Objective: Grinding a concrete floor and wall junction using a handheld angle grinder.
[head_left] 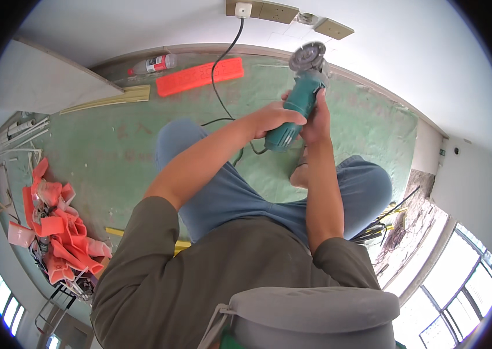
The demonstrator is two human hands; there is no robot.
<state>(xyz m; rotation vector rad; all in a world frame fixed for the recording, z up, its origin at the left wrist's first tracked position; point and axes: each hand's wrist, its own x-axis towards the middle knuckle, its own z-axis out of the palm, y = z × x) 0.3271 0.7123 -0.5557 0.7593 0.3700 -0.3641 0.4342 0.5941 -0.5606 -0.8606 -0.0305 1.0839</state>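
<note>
Between my two hands I hold a green angle grinder [298,104], tilted with its head up and away from me. A grey cutting disc [307,56] sits at its far end, close to the foot of the white wall; I cannot tell whether it spins. My left hand [275,116] wraps the body from the left, low down near the rear. From the right, my right hand [317,119] grips it, thumb laid along the casing. A black cord [218,72] runs from the grinder's rear across the floor to a white plug [243,10] in a wall socket.
An orange-red strip [200,77] and a plastic bottle [153,64] lie along the wall. Yellowish trim lengths [106,99] rest at a white panel's edge. Orange-red scraps [63,227] are heaped at left. Dark cables [374,231] lie at right. Green sheeting [106,180] covers the floor.
</note>
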